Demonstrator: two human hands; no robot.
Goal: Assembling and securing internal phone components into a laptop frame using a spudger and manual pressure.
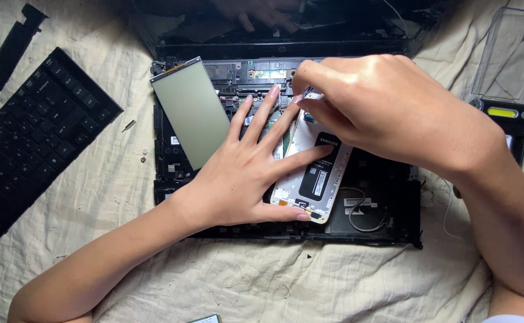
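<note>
An opened white phone body (310,173) with a dark battery lies tilted on a dismantled black laptop base (387,203). My left hand (250,173) rests flat on it, fingers spread, thumb along its lower edge, holding it down. My right hand (369,101) reaches over from the right with fingers pinched at the phone's top end; what it pinches is hidden by the fingers. A grey-green rectangular panel (193,110) lies on the laptop to the left of my left hand.
A detached black keyboard (28,143) lies at the left on the wrinkled cream cloth (262,275), with black trim strips (4,54) above it. Small screws (129,125) lie beside the laptop. A clear plastic case (510,54) stands at the right.
</note>
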